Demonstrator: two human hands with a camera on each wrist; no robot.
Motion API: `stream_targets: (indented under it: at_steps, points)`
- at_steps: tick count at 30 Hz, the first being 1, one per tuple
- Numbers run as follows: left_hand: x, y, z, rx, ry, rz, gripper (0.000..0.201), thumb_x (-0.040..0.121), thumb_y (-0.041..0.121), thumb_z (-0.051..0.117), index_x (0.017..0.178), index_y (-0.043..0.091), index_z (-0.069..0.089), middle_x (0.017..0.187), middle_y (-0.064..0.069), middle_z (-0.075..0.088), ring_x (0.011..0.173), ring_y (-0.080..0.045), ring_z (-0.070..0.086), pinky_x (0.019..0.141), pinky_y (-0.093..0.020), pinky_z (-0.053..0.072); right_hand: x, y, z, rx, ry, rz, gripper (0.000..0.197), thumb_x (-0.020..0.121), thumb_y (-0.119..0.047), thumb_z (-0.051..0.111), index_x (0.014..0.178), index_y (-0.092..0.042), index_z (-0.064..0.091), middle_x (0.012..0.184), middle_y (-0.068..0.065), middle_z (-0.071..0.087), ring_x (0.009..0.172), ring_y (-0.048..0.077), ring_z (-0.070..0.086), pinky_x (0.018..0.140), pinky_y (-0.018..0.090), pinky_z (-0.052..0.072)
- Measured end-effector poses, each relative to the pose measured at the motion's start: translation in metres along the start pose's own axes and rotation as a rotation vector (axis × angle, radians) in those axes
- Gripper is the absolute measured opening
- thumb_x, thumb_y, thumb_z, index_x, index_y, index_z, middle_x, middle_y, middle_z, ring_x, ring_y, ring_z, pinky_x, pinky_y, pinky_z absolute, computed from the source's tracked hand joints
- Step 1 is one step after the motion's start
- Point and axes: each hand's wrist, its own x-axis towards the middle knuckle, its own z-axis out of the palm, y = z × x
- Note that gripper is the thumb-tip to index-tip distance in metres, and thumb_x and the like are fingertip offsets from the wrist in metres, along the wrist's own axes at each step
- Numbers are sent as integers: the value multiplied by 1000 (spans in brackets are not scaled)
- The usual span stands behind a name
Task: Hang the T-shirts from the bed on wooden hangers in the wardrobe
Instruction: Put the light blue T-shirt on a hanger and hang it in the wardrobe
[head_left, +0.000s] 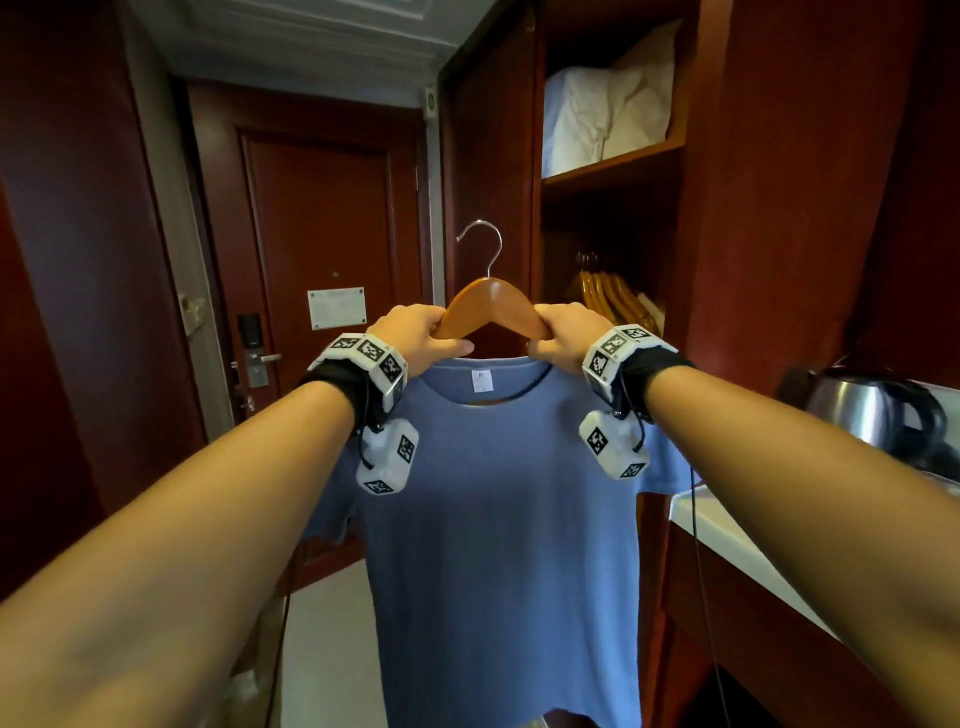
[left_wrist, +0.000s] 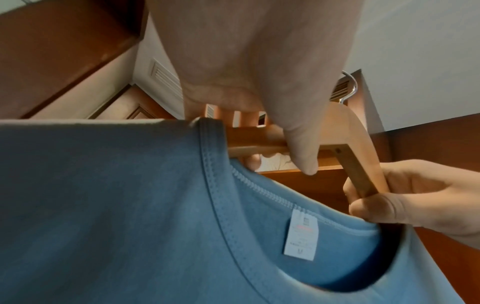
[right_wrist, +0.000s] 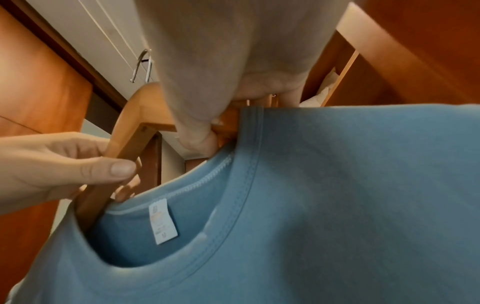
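At the far left a closed room door (head_left: 322, 249) is seen, with a white notice fixed to it. Nearer the middle, the left hand (head_left: 415, 335) is curled round the left arm of a wooden hanger (head_left: 491, 306), thumb on the near side and fingers behind. A blue T-shirt (head_left: 498, 519) is carried on that hanger in mid-air, in front of the door and just left of the open wardrobe (head_left: 613, 208); both hanger arms are passed down through the collar, and the white label (left_wrist: 301, 234) is shown inside the neck. The steel hook (head_left: 485, 244) stands upright and free above the wood. The right hand (head_left: 563, 335) is closed in the same way on the right arm of the hanger, as the left wrist view confirms. Further right, inside the wardrobe, spare wooden hangers (head_left: 613, 299) are hung below a shelf on which white bedding (head_left: 608, 119) is stored. At the far right a steel kettle (head_left: 872, 410) is stood on the bench (head_left: 727, 525).

The threading step is judged to be finished or nearly so, with only the shoulders to be settled. Next, the hanger would need to be carried right and lifted so that its hook is dropped over the rail beside the spare hangers, the hook's open side being turned towards the rail first
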Motion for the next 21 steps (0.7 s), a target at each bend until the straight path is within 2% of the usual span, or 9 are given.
stream_targets:
  at_steps: [3, 9, 12, 16, 21]
  points:
    - [50, -24, 8, -8, -10, 4, 30, 87, 50, 67, 93, 21, 63, 80, -1, 64, 75, -18, 61, 70, -31, 44, 50, 13, 14, 27, -25, -2, 14, 89, -31, 68, 91, -24, 56, 81, -4, 59, 79, 19, 60, 71, 30, 42]
    - [138, -71, 29, -27, -26, 20, 33, 85, 52, 70, 91, 20, 65, 81, -5, 67, 77, -22, 64, 71, -36, 51, 127, 35, 42, 23, -53, 40, 19, 88, -32, 70, 86, -22, 54, 77, -3, 57, 72, 15, 57, 67, 27, 40]
    - [176, -88, 45, -52, -56, 48, 32, 84, 51, 70, 78, 23, 58, 72, 0, 59, 67, -17, 57, 62, -30, 41, 156, 51, 57, -17, -39, 89, 15, 87, -29, 68, 89, -19, 57, 78, -1, 58, 74, 18, 58, 65, 28, 41]
    - [225, -110, 69, -72, -83, 97, 36, 85, 51, 70, 71, 24, 50, 65, 2, 51, 60, -15, 50, 58, -28, 34, 191, 70, 86, -36, -4, 187, 13, 88, -23, 65, 94, -16, 56, 79, -1, 56, 76, 20, 57, 68, 31, 42]
    - [294, -141, 99, -134, -161, 178, 40, 83, 54, 71, 68, 23, 50, 62, 3, 51, 57, -15, 49, 58, -29, 36, 237, 94, 118, -43, 49, 306, 15, 90, -23, 63, 101, -17, 54, 90, 4, 59, 84, 24, 60, 74, 35, 46]
